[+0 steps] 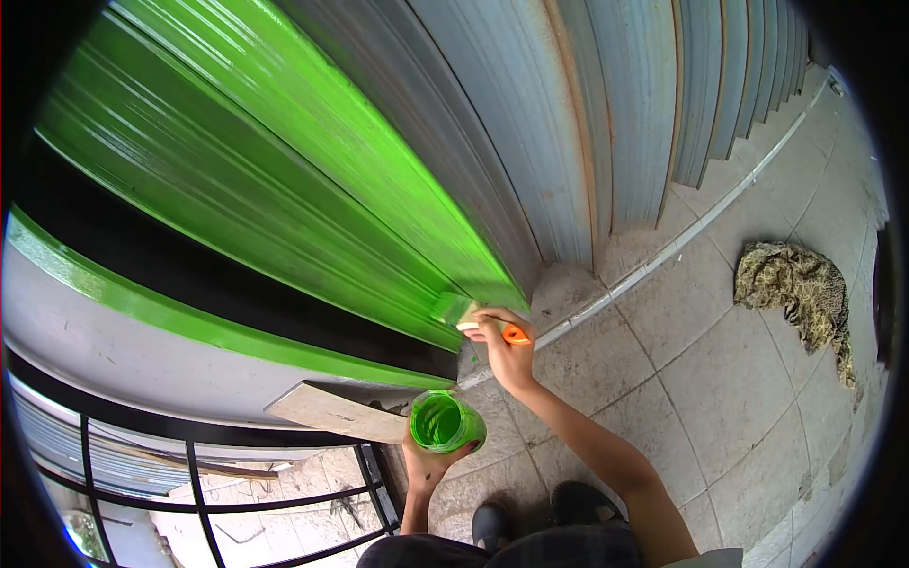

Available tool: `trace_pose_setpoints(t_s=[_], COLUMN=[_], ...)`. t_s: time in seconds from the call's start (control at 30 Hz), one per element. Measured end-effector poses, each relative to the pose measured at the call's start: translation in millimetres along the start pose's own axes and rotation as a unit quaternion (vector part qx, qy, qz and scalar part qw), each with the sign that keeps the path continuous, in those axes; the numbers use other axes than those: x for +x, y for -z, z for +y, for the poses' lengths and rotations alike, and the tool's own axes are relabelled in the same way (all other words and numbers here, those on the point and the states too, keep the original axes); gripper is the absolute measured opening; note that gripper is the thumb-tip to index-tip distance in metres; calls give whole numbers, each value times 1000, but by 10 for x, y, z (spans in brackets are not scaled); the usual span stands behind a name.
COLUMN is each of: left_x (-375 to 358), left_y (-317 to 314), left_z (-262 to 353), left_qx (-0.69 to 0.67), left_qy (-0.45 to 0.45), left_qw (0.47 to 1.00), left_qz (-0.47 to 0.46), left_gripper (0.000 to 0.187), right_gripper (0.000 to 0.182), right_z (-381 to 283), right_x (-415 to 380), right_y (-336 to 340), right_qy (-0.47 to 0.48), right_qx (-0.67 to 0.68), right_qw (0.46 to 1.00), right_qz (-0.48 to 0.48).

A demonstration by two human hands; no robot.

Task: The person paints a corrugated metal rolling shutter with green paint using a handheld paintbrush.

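My right hand [505,350] is closed around a paintbrush [515,333] with an orange-ended handle. The green-coated bristles touch the lower end of a folding metal door panel [360,199], which is covered in wet-looking bright green paint with streaks. Below and to the left, my left hand [426,469] grips a clear jar [439,422] of green paint. The jar is open at the top, and paint coats its inner wall. Part of the left hand's fingers is hidden behind the jar.
Bare grey folds [540,123] of the door continue to the right, above a floor track [701,222]. A camouflage-patterned cloth [795,289] lies on the tiles [729,407]. A flat board [341,413] leans beside the jar. Black window bars [194,473] stand lower left; my shoes [582,502] are below.
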State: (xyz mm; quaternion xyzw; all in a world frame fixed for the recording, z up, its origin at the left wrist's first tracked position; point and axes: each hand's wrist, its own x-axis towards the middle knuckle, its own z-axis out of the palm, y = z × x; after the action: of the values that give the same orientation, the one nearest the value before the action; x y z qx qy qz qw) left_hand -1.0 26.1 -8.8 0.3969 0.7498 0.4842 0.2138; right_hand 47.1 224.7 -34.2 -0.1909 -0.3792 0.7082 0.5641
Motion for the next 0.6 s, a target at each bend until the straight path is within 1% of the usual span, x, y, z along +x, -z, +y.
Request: trace_pose_setpoints(t_s=[0.03,0.07,0.13,0.17,0.27,0.37,0.47,0.5,0.57,0.6], left_x=[-23,-48,-17,-2,-25,-19,-3,-15,-13,-5], left_y=[3,9,6,4,9,0,-4,7,-15,-35], left_z=[-5,2,27,24,-11,-22,19,-18,-34,-6], left_qx=[5,6,5,4,-4,-22,-29,-24,-21,-22], left_qy=[2,4,1,6,23,19,8,13,12,8], left_qw=[1000,1000,1000,1000,1000,1000,1000,1000,1000,1000], left_qz=[1,-1,-3,-4,0,7,4,5,5,4], left_gripper=[73,73,73,73,74,74,74,75,76,77], right_gripper=[12,12,13,12,12,13,13,13,14,14], right_z=[-116,-335,-742,-929,-1356,-916,-431,-300,-238,-350], right_x=[50,150,322,372,432,397,147,58,-100,-154], right_y=[-154,-370,-737,-864,-1060,-913,-409,-213,136,258], right_qy=[8,9,41,82,137,103,61,27,-24,-46], right_qx=[11,51,85,121,160,129,69,50,5,-15], right_qw=[1000,999,995,987,973,982,994,997,999,997], right_qz=[-5,-14,-43,-66,-95,-97,-63,-48,-37,-54])
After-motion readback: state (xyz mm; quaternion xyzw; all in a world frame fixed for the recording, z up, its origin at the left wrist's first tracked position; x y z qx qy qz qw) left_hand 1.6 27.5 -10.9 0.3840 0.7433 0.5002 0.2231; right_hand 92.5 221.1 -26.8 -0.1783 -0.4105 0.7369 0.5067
